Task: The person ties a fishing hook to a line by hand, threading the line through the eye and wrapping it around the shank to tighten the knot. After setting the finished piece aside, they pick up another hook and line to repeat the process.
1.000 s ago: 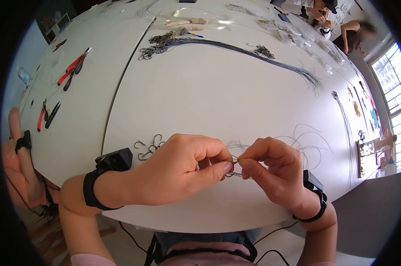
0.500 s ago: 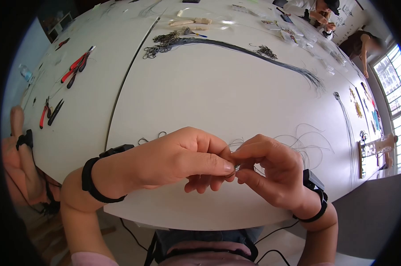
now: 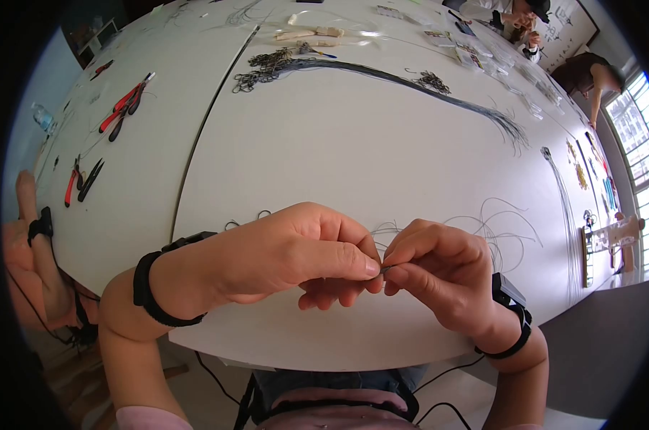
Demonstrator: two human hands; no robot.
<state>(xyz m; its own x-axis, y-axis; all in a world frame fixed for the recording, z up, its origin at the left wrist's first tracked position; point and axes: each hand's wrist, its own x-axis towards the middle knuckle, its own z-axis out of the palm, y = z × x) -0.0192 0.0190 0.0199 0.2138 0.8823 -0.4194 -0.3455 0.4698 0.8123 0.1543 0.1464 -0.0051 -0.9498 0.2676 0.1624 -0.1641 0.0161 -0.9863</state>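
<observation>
Low in the middle of the view, my left hand [image 3: 310, 251] pinches a tiny dark piece between thumb and index finger. My right hand [image 3: 439, 269] meets it there, its thumb and index finger closed on the other side of the same piece. The piece is mostly hidden by the fingertips, so I cannot make out what it is. Thin wires [image 3: 500, 222] curl on the white table [image 3: 324, 158] behind my right hand. Small dark loops [image 3: 264, 213] lie just beyond my left wrist.
A long bundle of dark wires [image 3: 396, 77] crosses the table's far part. Red-handled pliers [image 3: 127, 107] and black tweezers [image 3: 91, 180] lie at left. Another person's arm [image 3: 48, 265] is at the left edge. Two people [image 3: 522, 25] [image 3: 590, 75] are at the far right.
The right thumb has moved up against the fingertips, and the fingers of my right hand have closed more tightly at the small piece. The hands otherwise stay in place.
</observation>
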